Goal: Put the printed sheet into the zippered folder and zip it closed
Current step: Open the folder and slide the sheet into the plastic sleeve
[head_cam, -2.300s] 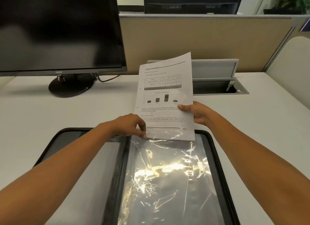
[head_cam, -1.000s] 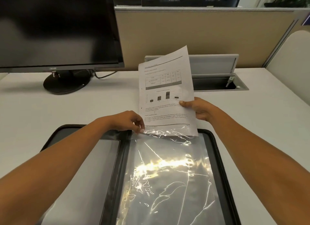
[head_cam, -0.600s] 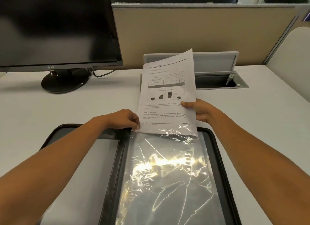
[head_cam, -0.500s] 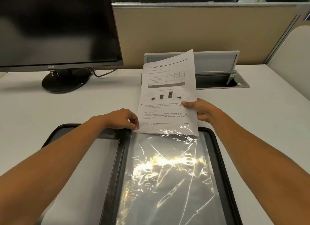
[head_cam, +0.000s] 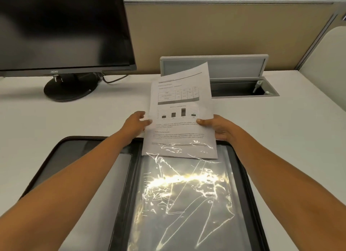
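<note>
Now the left grip [head_cam: 137, 122] and right grip [head_cam: 218, 128] pinch the printed sheet [head_cam: 180, 117] at its 9 and 3 o'clock edges; its 6 o'clock edge seems tucked under the clear sleeve [head_cam: 187, 198] of the open zippered folder [head_cam: 135, 168] on the desk [head_cam: 89, 117].

Centre frame: white printed sheet [head_cam: 182, 100] with black text, grey-banded table, dark bar chart. Lower frame: zippered folder [head_cam: 119, 175], black rim, grey panel; clear sleeve [head_cam: 187, 204] streaked with white-gold glare. Upper left: black monitor [head_cam: 61, 26]. Beige partition [head_cam: 224, 31].
</note>
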### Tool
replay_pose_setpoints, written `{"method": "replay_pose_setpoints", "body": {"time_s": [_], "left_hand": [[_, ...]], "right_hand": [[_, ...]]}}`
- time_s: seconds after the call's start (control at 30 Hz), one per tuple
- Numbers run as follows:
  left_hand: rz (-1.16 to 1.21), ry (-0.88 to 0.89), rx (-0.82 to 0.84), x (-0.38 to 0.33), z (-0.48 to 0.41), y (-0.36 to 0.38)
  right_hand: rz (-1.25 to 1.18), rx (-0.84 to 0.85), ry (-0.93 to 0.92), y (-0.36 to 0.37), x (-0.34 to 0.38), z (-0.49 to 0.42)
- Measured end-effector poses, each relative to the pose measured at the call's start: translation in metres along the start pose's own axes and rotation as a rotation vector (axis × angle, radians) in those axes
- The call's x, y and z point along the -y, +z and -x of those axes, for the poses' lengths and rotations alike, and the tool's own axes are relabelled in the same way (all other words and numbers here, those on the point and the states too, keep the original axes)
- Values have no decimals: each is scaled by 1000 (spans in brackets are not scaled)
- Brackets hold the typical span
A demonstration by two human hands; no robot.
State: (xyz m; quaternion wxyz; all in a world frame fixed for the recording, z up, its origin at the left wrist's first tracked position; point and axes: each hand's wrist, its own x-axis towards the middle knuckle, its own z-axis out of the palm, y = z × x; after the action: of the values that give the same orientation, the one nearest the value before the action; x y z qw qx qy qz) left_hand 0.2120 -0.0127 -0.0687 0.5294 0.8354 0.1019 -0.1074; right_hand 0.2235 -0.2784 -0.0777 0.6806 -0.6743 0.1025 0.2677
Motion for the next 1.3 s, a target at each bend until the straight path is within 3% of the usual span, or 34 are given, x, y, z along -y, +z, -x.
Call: {"method": "replay_pose_setpoints", "body": {"time_s": [0.1,0.3,0.6,0.8,0.9,1.0,1.2,1.3], "left_hand": [[179,-126,-28,-1,-4,5],[105,-128,42,-3,2,3],[-100,-117,205,-2,5,-10],[124,-120,77,-2,0,-3],[159,-124,9,-5,-3,1],[127,-140,52,-6,-3,3],[-60,-133,308,-7,2,-4],[-78,-133,334,-11,4,-5]], "right_hand": [[-21,54,-15,-3,-4,3],[-24,82,-27,-10,-7,7],[-57,-146,-117,-10,4,0],[77,90,24,-21,-3,10],[124,128,67,-25,-4,15],[124,50,62,-23,-2,17],[-75,-271,-10,-10,1,9],[-15,-259,19,-7,0,9]]}}
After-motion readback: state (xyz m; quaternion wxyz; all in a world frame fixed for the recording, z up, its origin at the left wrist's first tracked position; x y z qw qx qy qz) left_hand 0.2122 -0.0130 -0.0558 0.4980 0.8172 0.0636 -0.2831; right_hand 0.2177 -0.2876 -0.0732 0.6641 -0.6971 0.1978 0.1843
